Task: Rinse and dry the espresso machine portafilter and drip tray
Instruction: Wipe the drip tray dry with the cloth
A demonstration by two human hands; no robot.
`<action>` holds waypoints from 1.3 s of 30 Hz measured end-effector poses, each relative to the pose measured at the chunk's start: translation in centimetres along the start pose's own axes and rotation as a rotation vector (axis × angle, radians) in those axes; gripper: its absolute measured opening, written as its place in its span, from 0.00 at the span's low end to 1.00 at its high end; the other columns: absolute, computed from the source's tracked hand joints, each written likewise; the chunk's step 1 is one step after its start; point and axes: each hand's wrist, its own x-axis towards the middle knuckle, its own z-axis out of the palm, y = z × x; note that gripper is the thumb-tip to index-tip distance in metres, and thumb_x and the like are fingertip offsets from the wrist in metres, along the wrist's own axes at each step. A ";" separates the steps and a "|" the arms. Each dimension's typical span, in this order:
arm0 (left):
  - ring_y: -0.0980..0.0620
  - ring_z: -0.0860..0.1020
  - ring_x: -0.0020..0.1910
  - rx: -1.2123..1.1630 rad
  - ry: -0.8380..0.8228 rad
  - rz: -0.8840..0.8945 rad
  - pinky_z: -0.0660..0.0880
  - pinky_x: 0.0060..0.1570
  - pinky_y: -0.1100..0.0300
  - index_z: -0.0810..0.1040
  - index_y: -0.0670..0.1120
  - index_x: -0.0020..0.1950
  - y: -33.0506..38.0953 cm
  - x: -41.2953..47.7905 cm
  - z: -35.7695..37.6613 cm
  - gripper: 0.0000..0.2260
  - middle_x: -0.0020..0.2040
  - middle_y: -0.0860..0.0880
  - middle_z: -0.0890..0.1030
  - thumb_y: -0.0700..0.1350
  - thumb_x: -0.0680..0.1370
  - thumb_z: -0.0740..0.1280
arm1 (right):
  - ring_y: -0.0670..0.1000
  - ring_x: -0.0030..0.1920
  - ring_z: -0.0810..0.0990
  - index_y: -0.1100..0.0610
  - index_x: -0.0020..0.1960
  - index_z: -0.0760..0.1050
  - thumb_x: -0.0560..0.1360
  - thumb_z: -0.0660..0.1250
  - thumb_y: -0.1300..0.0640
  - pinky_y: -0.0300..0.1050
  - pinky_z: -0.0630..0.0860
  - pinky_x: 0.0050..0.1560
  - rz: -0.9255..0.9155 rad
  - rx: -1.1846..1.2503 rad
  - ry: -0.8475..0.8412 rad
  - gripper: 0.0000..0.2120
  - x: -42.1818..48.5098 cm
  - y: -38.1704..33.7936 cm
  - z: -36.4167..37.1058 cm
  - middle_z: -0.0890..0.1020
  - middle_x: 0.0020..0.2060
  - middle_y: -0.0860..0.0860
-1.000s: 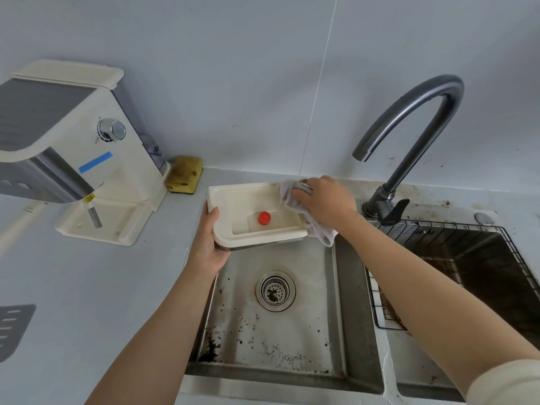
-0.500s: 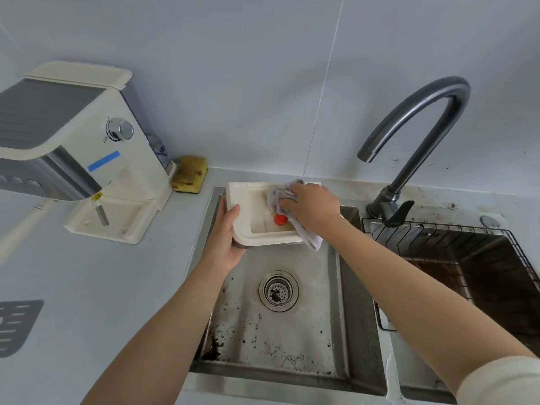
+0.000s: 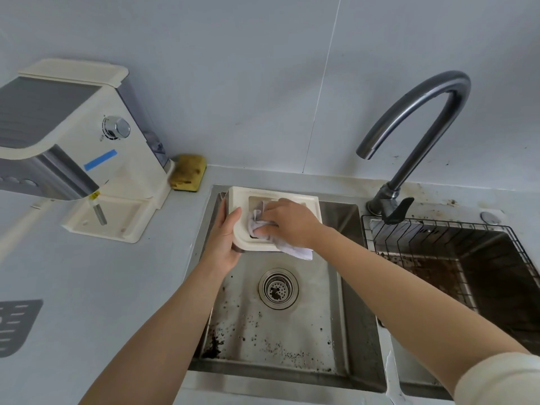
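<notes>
Over the left sink basin point(image 3: 292, 340) I hold the cream drip tray point(image 3: 242, 197). My left hand point(image 3: 225, 238) grips its left front corner, thumb on the rim. My right hand point(image 3: 287, 220) holds a crumpled white cloth point(image 3: 292, 249) and presses it into the tray's hollow; the cloth's tail hangs over the front edge. The red float in the tray is hidden under hand and cloth. The espresso machine point(image 3: 73, 147) stands on the counter at left, its tray slot bare. No portafilter is in view.
A dark gooseneck tap point(image 3: 409, 127) rises behind the sink divider. A wire rack point(image 3: 438, 238) sits in the stained right basin. A yellow sponge point(image 3: 188, 172) lies by the wall. A grey slotted grate point(image 3: 14, 325) lies at the counter's left edge. Coffee grounds speckle the basin round the drain point(image 3: 278, 288).
My right hand and the cloth have moved leftward across the tray's hollow, from its right end to its left part, covering the red float. The tray has shifted a little to the right.
</notes>
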 end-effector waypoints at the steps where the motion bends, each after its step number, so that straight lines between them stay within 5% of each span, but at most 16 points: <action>1: 0.49 0.78 0.55 0.011 0.002 -0.004 0.78 0.48 0.52 0.64 0.57 0.71 0.0 -0.1 0.0 0.28 0.65 0.46 0.75 0.50 0.71 0.65 | 0.47 0.49 0.65 0.58 0.45 0.77 0.77 0.61 0.50 0.42 0.62 0.47 -0.031 -0.033 -0.021 0.12 -0.1 0.0 -0.1 0.71 0.42 0.45; 5: 0.47 0.77 0.57 0.003 0.003 -0.024 0.76 0.50 0.51 0.64 0.58 0.71 -0.4 -0.3 0.1 0.31 0.66 0.46 0.74 0.50 0.69 0.68 | 0.47 0.49 0.66 0.59 0.46 0.77 0.77 0.60 0.50 0.42 0.63 0.47 -0.057 -0.066 -0.058 0.13 -0.2 0.6 0.0 0.74 0.44 0.48; 9: 0.49 0.79 0.55 0.038 -0.047 0.024 0.79 0.46 0.54 0.64 0.54 0.71 0.5 -0.1 0.5 0.32 0.63 0.47 0.76 0.49 0.68 0.69 | 0.50 0.52 0.68 0.51 0.44 0.77 0.76 0.59 0.49 0.44 0.66 0.48 0.036 -0.051 0.076 0.10 0.0 0.6 -0.3 0.70 0.44 0.44; 14: 0.51 0.80 0.54 0.106 -0.054 0.025 0.79 0.43 0.53 0.65 0.56 0.70 0.6 -0.5 0.6 0.32 0.60 0.50 0.78 0.48 0.67 0.70 | 0.51 0.47 0.70 0.55 0.54 0.77 0.78 0.57 0.50 0.45 0.71 0.46 0.181 -0.161 0.148 0.14 1.0 1.3 -0.6 0.76 0.48 0.53; 24: 0.41 0.72 0.65 -0.049 0.057 0.006 0.72 0.58 0.42 0.62 0.57 0.72 0.9 -0.8 0.4 0.41 0.68 0.46 0.73 0.45 0.60 0.71 | 0.52 0.41 0.74 0.58 0.44 0.75 0.78 0.57 0.54 0.43 0.70 0.40 0.426 -0.277 0.089 0.11 1.3 3.4 -1.5 0.73 0.35 0.51; 28: 0.44 0.76 0.57 -0.063 0.088 0.061 0.77 0.49 0.48 0.63 0.53 0.72 1.2 -1.2 1.1 0.35 0.62 0.46 0.76 0.42 0.66 0.66 | 0.51 0.40 0.73 0.57 0.36 0.70 0.75 0.59 0.55 0.43 0.69 0.39 0.419 -0.299 0.067 0.11 1.4 2.5 -1.7 0.68 0.31 0.49; 32: 0.40 0.74 0.62 -0.100 0.136 0.090 0.73 0.56 0.39 0.65 0.53 0.71 1.9 -1.1 1.1 0.34 0.65 0.43 0.74 0.42 0.65 0.67 | 0.52 0.38 0.71 0.54 0.30 0.63 0.77 0.59 0.51 0.46 0.67 0.41 0.397 -0.228 0.021 0.18 1.2 1.9 -1.9 0.68 0.30 0.50; 36: 0.35 0.71 0.65 -0.094 0.167 0.099 0.69 0.57 0.33 0.66 0.52 0.70 2.3 -1.2 1.0 0.37 0.68 0.39 0.71 0.46 0.61 0.69 | 0.51 0.36 0.71 0.59 0.35 0.66 0.77 0.56 0.57 0.42 0.66 0.35 0.411 0.100 -0.095 0.13 1.9 2.0 -1.2 0.68 0.30 0.50; 39: 0.35 0.70 0.66 -0.093 0.198 0.088 0.68 0.57 0.32 0.66 0.52 0.70 2.5 -1.4 0.9 0.35 0.68 0.39 0.71 0.46 0.63 0.69 | 0.50 0.41 0.73 0.56 0.42 0.73 0.77 0.56 0.50 0.41 0.69 0.41 0.400 -0.101 -0.080 0.12 1.8 2.1 -1.6 0.72 0.35 0.47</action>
